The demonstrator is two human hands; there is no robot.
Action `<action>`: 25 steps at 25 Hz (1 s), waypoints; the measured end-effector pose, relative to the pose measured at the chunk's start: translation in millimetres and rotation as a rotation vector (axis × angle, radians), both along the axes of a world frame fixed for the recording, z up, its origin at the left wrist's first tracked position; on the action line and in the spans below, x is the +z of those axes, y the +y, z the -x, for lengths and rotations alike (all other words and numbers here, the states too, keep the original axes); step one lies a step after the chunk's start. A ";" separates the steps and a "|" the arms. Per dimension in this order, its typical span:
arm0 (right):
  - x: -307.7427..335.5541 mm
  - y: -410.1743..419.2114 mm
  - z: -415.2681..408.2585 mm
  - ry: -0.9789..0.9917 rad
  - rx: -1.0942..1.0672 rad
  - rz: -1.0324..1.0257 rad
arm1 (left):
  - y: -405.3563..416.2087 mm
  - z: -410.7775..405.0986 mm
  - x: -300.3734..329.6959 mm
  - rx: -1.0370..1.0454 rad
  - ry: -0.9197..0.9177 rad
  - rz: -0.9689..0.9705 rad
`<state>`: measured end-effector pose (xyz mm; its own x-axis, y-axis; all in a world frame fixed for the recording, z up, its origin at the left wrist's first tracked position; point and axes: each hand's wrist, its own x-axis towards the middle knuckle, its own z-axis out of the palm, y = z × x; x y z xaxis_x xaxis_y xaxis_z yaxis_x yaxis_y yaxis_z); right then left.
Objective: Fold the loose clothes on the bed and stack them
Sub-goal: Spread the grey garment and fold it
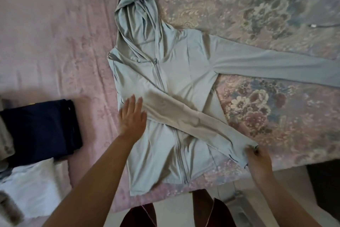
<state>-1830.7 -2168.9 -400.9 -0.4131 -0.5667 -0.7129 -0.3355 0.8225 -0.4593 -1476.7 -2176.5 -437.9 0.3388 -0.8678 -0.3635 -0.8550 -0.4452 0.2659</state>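
The left hand (132, 116) is laid flat, fingers straight, on the hooded jacket (184, 72). Its folded sleeve's cuff (245, 150) is pinched by the right hand (259, 162).

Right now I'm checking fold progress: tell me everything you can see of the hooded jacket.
The hooded jacket is pale grey-blue, of thin smooth fabric, zipped shut and lying face up on the floral bedspread, hood pointing away. One sleeve is folded diagonally across the chest; the other lies stretched out sideways. The left hand presses flat on it; the right hand pinches the folded sleeve's cuff.
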 end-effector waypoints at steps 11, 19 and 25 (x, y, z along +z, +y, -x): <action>-14.2 11.4 -7.7 0.067 -0.013 0.002 | -40.2 -52.5 -45.0 -0.405 -0.231 -0.345; -6.0 -2.2 -78.0 -0.209 -0.026 0.178 | 30.7 89.0 -7.3 -0.570 0.239 -0.004; -26.8 7.8 -73.2 -0.045 0.078 0.085 | 51.9 88.3 -20.3 -0.664 -0.068 -0.032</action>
<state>-1757.5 -2161.1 -427.7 -0.3342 -0.6553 -0.6774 -0.3749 0.7519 -0.5424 -1565.0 -2124.6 -458.3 -0.2410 -0.8890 -0.3894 -0.9646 0.1751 0.1972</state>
